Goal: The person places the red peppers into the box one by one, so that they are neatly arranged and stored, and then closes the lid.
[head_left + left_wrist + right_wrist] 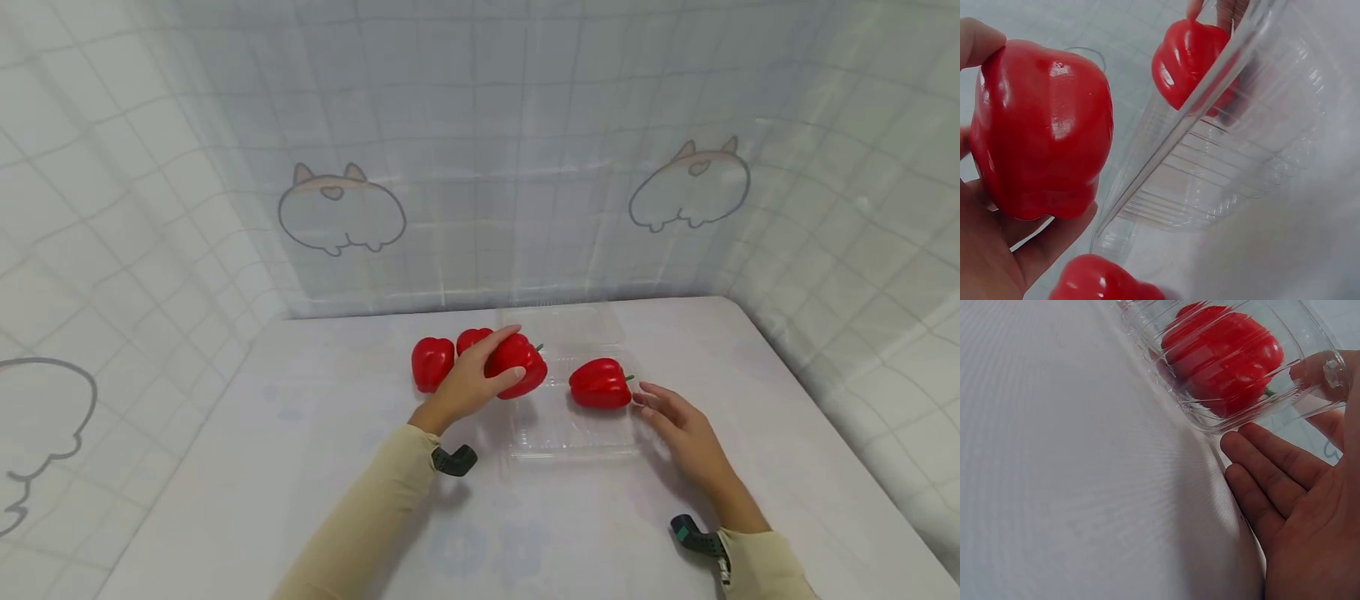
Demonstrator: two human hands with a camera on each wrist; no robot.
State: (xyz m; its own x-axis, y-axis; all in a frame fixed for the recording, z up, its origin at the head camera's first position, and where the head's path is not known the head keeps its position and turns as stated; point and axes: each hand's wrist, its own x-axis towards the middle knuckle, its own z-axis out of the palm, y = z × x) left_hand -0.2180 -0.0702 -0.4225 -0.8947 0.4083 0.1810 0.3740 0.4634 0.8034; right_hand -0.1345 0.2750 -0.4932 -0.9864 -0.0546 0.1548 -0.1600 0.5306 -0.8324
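My left hand [467, 385] grips a red bell pepper [517, 367] with thumb and fingers, raised over the left side of a clear plastic container [570, 435]. In the left wrist view that held pepper [1047, 131] hangs beside the container's rim. Another red bell pepper [600, 383] lies on its side in the container, its green stem pointing right. At the container's right side is my right hand [686, 437], its fingers loosely extended. The right wrist view has these fingers [1272, 465] close against the clear wall; whether they touch it I cannot tell.
Left of the container, two more red peppers stand on the white table: one [432, 364] at the far left, another [474, 337] partly behind my left hand. The container's clear lid [562, 325] lies folded back toward the rear curtain [480, 192].
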